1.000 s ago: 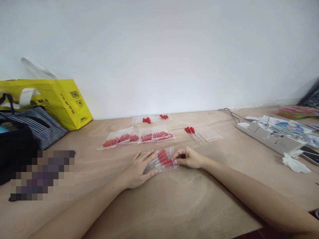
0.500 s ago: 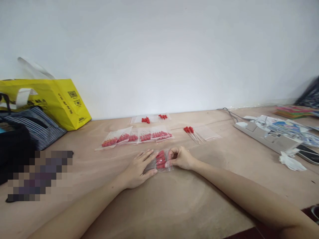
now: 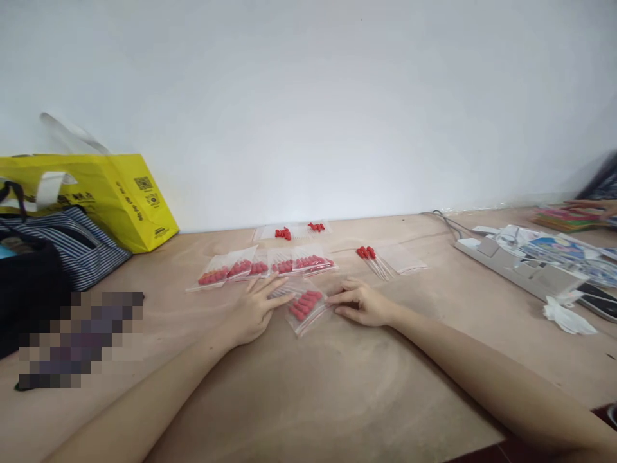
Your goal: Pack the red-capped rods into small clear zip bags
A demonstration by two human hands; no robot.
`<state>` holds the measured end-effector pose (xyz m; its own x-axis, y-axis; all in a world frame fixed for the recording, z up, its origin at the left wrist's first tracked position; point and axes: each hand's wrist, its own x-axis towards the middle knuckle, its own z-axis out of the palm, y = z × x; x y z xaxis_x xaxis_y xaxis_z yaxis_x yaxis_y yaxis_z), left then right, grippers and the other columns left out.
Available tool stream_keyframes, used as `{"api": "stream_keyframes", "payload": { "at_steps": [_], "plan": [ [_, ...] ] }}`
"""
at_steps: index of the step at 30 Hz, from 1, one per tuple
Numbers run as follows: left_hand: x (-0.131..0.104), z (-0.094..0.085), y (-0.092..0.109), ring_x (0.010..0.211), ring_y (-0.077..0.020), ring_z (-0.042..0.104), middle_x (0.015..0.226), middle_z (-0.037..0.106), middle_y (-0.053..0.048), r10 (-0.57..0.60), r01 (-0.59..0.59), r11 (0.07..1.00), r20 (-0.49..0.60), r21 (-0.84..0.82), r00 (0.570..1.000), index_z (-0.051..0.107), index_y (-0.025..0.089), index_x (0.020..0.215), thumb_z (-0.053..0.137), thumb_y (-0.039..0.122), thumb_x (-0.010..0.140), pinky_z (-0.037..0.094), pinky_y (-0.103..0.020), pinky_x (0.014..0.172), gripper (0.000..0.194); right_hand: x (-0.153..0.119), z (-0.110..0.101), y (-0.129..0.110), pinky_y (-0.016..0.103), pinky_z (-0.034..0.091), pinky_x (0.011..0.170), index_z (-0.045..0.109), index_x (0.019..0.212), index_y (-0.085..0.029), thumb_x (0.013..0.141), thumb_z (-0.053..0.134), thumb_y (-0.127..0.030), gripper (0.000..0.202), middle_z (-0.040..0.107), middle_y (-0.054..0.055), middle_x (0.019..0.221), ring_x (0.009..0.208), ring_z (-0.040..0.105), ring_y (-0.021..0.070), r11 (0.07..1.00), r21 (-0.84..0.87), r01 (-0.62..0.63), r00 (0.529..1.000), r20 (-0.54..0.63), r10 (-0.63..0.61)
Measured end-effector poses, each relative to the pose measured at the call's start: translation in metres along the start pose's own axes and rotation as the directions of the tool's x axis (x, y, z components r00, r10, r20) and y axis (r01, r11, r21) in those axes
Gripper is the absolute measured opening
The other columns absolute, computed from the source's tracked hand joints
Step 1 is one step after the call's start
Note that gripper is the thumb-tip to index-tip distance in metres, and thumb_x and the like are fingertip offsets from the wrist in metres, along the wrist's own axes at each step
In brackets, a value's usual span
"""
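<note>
In the middle of the table lies a clear zip bag [image 3: 305, 305] with several red-tipped white sticks in it, its zip edge turned toward the lower right. My left hand [image 3: 253, 312] rests at the bag's left side, fingers stretched out, the fingertips on or just at the plastic. At the right end of the bag is my right hand [image 3: 364, 303]; its thumb and forefinger are apart, with the forefinger tip close to the edge. Whether that tip touches is hard to tell. Behind my hands, a row of filled zip bags [image 3: 258, 266] overlaps one another.
Loose red-tipped sticks [image 3: 369, 254] lie by a flat bag [image 3: 403, 257]; more sticks [image 3: 283, 234] lie near the wall. At right are a power strip [image 3: 511, 263], a crumpled tissue [image 3: 569, 316] and another person's hand [image 3: 595, 207]. A yellow bag [image 3: 139, 199] stands left.
The zip bag has turned, its zip edge swinging from the right toward me. My right hand has let go of that edge, and my left hand has slid back left. Another person's hand has appeared at far right.
</note>
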<state>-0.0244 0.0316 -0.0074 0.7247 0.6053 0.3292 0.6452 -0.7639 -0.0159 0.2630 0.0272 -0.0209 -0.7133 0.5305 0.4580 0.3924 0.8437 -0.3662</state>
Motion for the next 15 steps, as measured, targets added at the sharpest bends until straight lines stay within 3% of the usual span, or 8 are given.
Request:
{"api": "stream_keyframes", "payload": {
  "at_steps": [3, 5, 8, 11, 15],
  "plan": [
    [-0.004, 0.002, 0.004, 0.119, -0.0224, 0.039, 0.123, 0.051, -0.006, -0.039, 0.028, 0.994, -0.103, -0.103, 0.994, 0.055, 0.023, 0.114, 0.034, 0.017, 0.087, 0.032, -0.045, 0.098, 0.034, 0.003, 0.007, -0.013, 0.033, 0.037, 0.079, 0.058, 0.107, -0.022, 0.081, 0.05, -0.026, 0.028, 0.06, 0.006, 0.093, 0.088, 0.05, 0.0167, 0.997, -0.069, 0.027, 0.999, 0.044, -0.024],
    [-0.006, 0.0, 0.014, 0.119, -0.0211, 0.04, 0.124, 0.05, -0.006, 0.021, -0.035, 0.977, -0.07, -0.211, 0.997, 0.051, 0.022, 0.118, 0.039, 0.024, 0.088, 0.036, -0.039, 0.097, 0.033, 0.004, 0.011, -0.022, 0.033, 0.035, 0.079, 0.057, 0.11, -0.022, 0.081, 0.05, -0.03, 0.03, 0.058, 0.006, 0.095, 0.088, 0.049, 0.0168, 0.994, -0.103, 0.038, 0.997, 0.075, -0.031],
    [-0.007, -0.003, 0.027, 0.118, -0.024, 0.041, 0.129, 0.045, -0.007, 0.133, -0.117, 0.947, 0.031, -0.3, 0.991, 0.045, 0.022, 0.124, 0.053, 0.035, 0.08, 0.037, -0.04, 0.096, 0.046, 0.005, 0.016, -0.028, 0.031, 0.034, 0.077, 0.054, 0.113, -0.022, 0.082, 0.048, -0.029, 0.032, 0.058, 0.006, 0.095, 0.086, 0.049, 0.0158, 0.989, -0.137, 0.057, 0.995, 0.092, -0.044],
    [-0.006, -0.003, 0.032, 0.118, -0.0239, 0.041, 0.128, 0.045, -0.009, 0.115, -0.092, 0.94, 0.052, -0.33, 0.992, 0.046, 0.021, 0.123, 0.053, 0.031, 0.08, 0.035, -0.042, 0.097, 0.044, 0.006, 0.019, -0.025, 0.03, 0.033, 0.073, 0.056, 0.108, -0.021, 0.083, 0.047, -0.026, 0.028, 0.059, 0.005, 0.087, 0.081, 0.048, 0.0147, 0.971, -0.22, 0.091, 0.996, 0.034, -0.086],
    [-0.003, -0.003, 0.031, 0.12, -0.0215, 0.039, 0.129, 0.044, -0.008, 0.092, -0.056, 0.926, 0.079, -0.374, 0.993, 0.049, 0.022, 0.121, 0.046, 0.021, 0.084, 0.034, -0.042, 0.098, 0.037, 0.013, 0.019, -0.014, 0.03, 0.031, 0.07, 0.06, 0.095, -0.018, 0.084, 0.047, -0.028, 0.02, 0.059, 0.004, 0.075, 0.075, 0.047, 0.0143, 0.862, -0.436, 0.258, 0.956, -0.015, -0.293]
  ]
}}
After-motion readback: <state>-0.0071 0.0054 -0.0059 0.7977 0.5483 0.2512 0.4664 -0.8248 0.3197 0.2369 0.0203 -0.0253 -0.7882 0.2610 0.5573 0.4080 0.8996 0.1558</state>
